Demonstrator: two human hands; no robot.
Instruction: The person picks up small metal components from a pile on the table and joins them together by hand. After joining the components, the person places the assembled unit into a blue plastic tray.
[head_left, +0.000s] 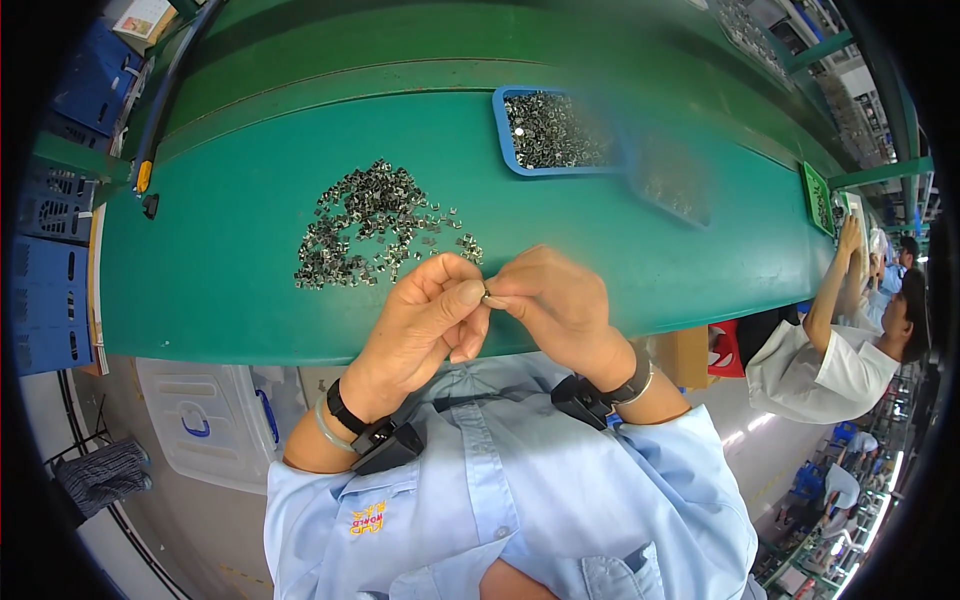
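Note:
My left hand (432, 312) and my right hand (556, 305) meet in front of my chest, over the near edge of the green table. Both pinch a tiny dark metal part (487, 292) between thumb and fingertips; its exact kind is too small to make out. Just beyond my left hand lies a loose pile of small shiny metal parts (375, 205), spread on the tabletop. Farther back, a blue tray (507, 150) holds many similar pieces. A second tray (675, 185) to its right is blurred.
The green tabletop (220, 260) curves around me. Blue crates (50, 305) stand at the left, and a clear lidded box (205, 425) sits below the table. On the right, a co-worker in a white shirt (825, 365) reaches toward a green tray (817, 198).

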